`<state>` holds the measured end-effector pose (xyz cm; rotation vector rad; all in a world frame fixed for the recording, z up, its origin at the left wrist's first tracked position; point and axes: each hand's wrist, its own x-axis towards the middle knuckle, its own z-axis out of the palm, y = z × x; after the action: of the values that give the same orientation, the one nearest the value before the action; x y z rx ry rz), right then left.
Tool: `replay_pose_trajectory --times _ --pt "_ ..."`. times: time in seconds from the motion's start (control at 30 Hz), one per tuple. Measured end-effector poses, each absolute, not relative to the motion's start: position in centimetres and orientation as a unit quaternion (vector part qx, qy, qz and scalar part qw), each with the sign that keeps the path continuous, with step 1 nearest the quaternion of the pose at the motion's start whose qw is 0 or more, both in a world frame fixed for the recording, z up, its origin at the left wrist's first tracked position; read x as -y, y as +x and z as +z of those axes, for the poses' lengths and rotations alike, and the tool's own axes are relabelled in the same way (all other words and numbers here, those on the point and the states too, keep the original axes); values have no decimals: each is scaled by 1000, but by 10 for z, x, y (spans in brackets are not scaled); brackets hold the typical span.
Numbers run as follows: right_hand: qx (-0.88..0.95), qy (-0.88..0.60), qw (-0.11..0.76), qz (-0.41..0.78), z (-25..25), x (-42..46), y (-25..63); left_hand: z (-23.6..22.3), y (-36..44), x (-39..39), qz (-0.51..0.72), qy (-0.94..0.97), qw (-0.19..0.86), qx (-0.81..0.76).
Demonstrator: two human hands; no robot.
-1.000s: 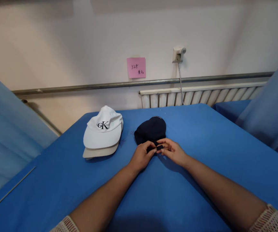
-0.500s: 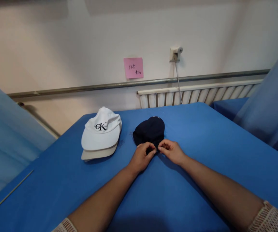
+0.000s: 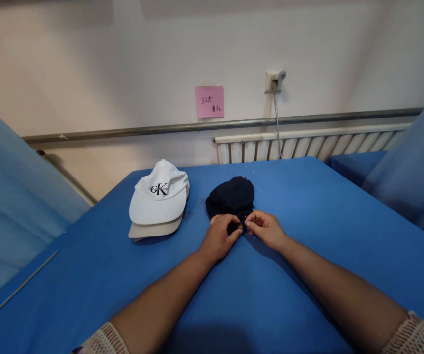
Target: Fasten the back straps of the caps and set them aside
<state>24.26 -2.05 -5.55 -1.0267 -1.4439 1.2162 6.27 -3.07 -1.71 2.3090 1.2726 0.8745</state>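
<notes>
A dark navy cap point(image 3: 231, 195) lies on the blue-covered table, its brim pointing away from me. At the cap's near edge, my left hand point(image 3: 222, 235) pinches with thumb and fingertips. Close beside it, my right hand point(image 3: 266, 228) pinches the same edge from the right, the fingertips of both hands almost meeting. Whatever small part of the cap sits between the fingertips is mostly hidden. To the left, a white cap point(image 3: 158, 204) with black "CK" lettering is stacked on a beige cap point(image 3: 155, 229), brims toward me.
The blue table cover point(image 3: 307, 216) spreads around the caps. A thin stick point(image 3: 26, 281) lies near the left edge. Behind are a metal rail point(image 3: 153, 130), a white radiator point(image 3: 307, 145), a pink note point(image 3: 209, 102) and a plugged-in socket point(image 3: 273, 82). Blue curtains point(image 3: 13, 196) hang at both sides.
The whole view has shifted slightly, so things appear a little further right. Both hands stay pinched at the navy cap's near edge, with only small finger movement.
</notes>
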Motion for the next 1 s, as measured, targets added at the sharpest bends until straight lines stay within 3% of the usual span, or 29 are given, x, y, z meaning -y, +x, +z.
replay_pose_trajectory --times 1.0 --pt "564 -435 491 502 -55 18 244 -20 63 30 340 791 206 -465"
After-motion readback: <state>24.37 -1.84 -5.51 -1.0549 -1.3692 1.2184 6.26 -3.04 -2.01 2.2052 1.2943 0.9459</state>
